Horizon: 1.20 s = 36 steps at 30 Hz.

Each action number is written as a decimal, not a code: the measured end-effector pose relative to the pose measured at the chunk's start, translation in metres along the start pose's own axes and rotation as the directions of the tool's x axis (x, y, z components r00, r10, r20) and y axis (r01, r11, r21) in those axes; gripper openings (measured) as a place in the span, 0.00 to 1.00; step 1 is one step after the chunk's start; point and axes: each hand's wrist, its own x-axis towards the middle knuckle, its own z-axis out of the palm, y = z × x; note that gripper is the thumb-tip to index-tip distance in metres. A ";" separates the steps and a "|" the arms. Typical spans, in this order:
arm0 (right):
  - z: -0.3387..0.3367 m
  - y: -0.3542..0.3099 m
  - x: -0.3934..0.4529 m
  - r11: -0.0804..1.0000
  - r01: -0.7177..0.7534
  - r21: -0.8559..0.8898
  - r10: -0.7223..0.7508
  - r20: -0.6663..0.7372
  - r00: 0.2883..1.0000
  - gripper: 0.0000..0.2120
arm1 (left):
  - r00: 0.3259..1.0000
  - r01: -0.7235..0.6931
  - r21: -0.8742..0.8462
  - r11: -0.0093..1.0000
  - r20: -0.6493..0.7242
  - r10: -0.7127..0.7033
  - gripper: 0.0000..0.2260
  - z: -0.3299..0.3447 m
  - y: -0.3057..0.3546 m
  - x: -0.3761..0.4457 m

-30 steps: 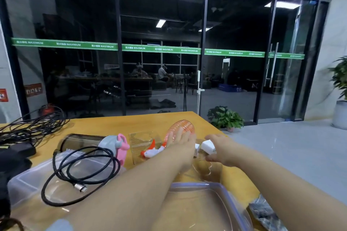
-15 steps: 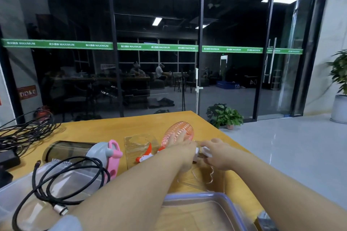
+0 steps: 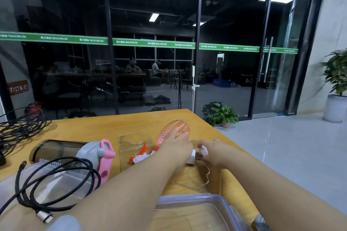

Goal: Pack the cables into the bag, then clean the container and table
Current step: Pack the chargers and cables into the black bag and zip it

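coiled black cable [image 3: 54,184] lies unpacked on the clear lid at our left, no bag in view. left hand [image 3: 176,148] rests on something white, hold unclear; right hand [image 3: 212,153] pinches a small white piece [image 3: 203,151]. blue-rimmed container [image 3: 197,210] and table [image 3: 105,127] unwiped: most work remains, we judge.

One head cam, wide-angle, looks fwd & slightly down from close over the yellow wooden table [image 3: 105,127], facing the dark glass wall [image 3: 150,62] beyond; no 2nd view.
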 end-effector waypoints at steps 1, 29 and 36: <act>0.000 -0.002 0.000 1.000 -0.006 -0.007 0.006 -0.005 1.000 0.16 | 1.000 -0.002 0.001 1.000 -0.019 0.002 0.24 0.001 0.001 -0.001; -0.049 -0.061 -0.080 0.925 0.299 0.234 -0.200 -0.370 0.907 0.03 | 0.902 0.284 -0.371 0.884 -0.210 -0.378 0.13 -0.068 -0.043 -0.105; -0.071 -0.099 -0.100 0.901 0.362 0.240 -0.245 -0.407 0.880 0.08 | 0.887 0.260 -0.403 0.878 -0.260 -0.382 0.15 -0.069 -0.086 -0.159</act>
